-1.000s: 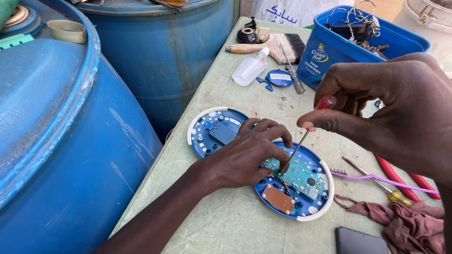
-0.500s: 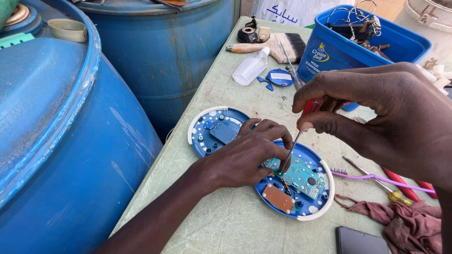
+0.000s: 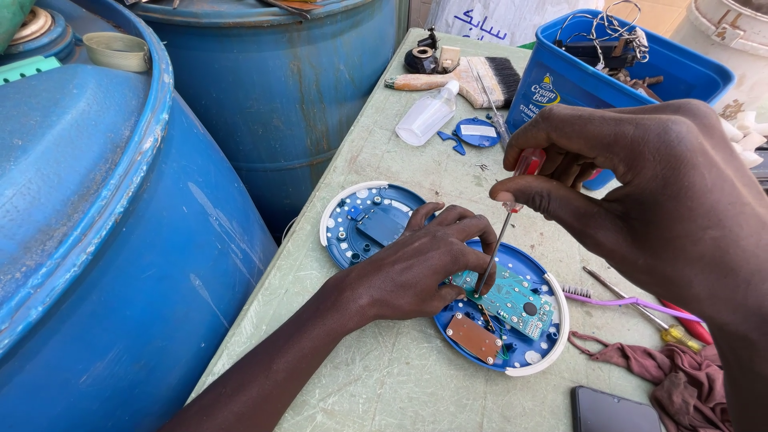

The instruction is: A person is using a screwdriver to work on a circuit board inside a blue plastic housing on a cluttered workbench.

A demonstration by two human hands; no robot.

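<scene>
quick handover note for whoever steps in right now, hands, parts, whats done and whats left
Right hand holds a red-handled screwdriver, tip down on the green circuit board.
Left hand presses on that board's edge inside the round blue housing half.
Done: housing is open; the other blue half lies beside it on the table.
Left: the board still sits in the housing.

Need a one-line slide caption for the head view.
Right hand drives a red-handled screwdriver into a green circuit board that the left hand steadies in a round blue casing.
</scene>
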